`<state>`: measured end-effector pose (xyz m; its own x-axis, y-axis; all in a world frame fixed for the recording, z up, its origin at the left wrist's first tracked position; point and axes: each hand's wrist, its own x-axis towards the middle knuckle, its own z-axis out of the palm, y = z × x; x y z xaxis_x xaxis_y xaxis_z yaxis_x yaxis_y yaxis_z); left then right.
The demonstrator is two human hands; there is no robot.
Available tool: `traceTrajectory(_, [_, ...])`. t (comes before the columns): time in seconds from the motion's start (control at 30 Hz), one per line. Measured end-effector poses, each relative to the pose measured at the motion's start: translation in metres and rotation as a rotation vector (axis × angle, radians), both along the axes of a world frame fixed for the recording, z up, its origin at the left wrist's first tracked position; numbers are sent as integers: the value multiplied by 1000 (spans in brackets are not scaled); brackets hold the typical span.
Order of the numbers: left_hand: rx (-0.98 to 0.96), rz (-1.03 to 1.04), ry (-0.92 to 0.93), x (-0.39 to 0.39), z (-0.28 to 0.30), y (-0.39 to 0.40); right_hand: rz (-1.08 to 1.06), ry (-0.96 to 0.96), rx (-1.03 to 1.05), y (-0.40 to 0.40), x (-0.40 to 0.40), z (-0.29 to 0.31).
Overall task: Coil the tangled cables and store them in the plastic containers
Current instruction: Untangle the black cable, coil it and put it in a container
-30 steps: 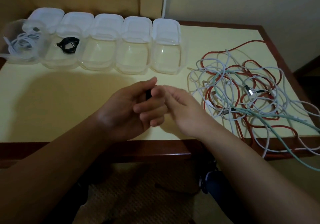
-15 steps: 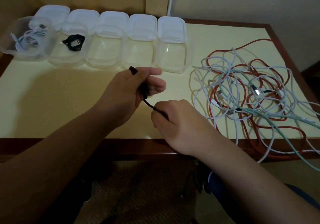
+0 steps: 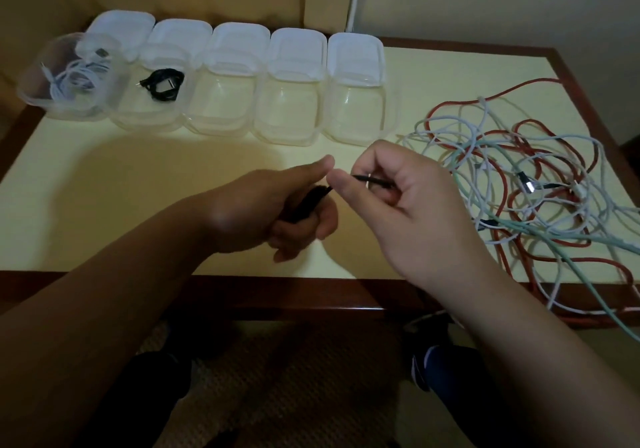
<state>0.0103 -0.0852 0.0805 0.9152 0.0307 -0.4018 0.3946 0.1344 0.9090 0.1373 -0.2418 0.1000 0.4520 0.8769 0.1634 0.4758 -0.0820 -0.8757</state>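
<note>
Head view: I'm looking down at two hands meeting over the near middle of the table (image 3: 104, 184).
Containers: I count five clear plastic containers (image 3: 287, 101) in a row along the far left, lids propped behind them.
Stored so far: two — a white coiled cable (image 3: 74, 78) in the leftmost, a black coiled cable (image 3: 162, 83) in the second; the other three hold nothing I can see.
Tangle: red, white and pale green cables heaped in the tangled pile (image 3: 519, 184) at right, some trailing off the near edge.
Left hand (image 3: 277, 212): fingers curled round a bundled black cable (image 3: 310, 201).
Right hand (image 3: 398, 198): thumb and forefinger pinching that cable's thin free end, just right of the left thumb.
</note>
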Motion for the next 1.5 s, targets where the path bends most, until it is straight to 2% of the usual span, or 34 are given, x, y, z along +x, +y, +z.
traceTrajectory(0.1, [-382,-184,-68,-3,3,3,24,195,-38,7,0,-4])
traceTrajectory(0.2, [-662,-133,-197,-1,2,4,54,362,-204,13,1,-5])
traceTrajectory(0.3, [-824,39,-280,4,-3,3,76,571,-373,15,-2,-9])
traceTrajectory(0.47, [-1054,234,-386,5,-9,2,182,1035,-464,16,-4,-14])
traceTrajectory(0.57, [-1056,391,-462,4,-5,5,313,1124,-553,12,-1,-15])
traceTrajectory(0.67, [-903,670,-483,2,2,10,395,1117,-574,9,-7,-16])
traceTrajectory(0.73, [-815,838,-487,2,5,9,420,995,-588,10,-12,-17])
traceTrajectory(0.8, [-758,929,-496,3,3,9,442,829,-592,10,-17,-18])
traceTrajectory(0.9, [-525,944,-470,7,-3,11,442,652,-574,10,-23,-18])
traceTrajectory(0.97, [-290,926,-397,8,-5,12,433,596,-527,9,-24,-16])
traceTrajectory(1.03, [184,810,-288,4,-8,12,405,569,-458,9,-26,-13])
traceTrajectory(1.1, [667,580,-234,-1,-12,10,341,572,-368,9,-26,-11])
traceTrajectory(1.13, [777,451,-224,-3,-14,9,306,565,-324,10,-24,-10])
traceTrajectory(1.17, [797,338,-212,-6,-15,8,281,555,-286,10,-22,-10])
traceTrajectory(1.23, [644,210,-165,-6,-12,4,243,585,-208,10,-17,-10])
traceTrajectory(1.37, [224,100,-47,-3,4,-7,134,658,-67,11,-10,-10])
traceTrajectory(1.5, [-314,-24,-126,0,5,-8,76,746,-32,13,-12,-11])
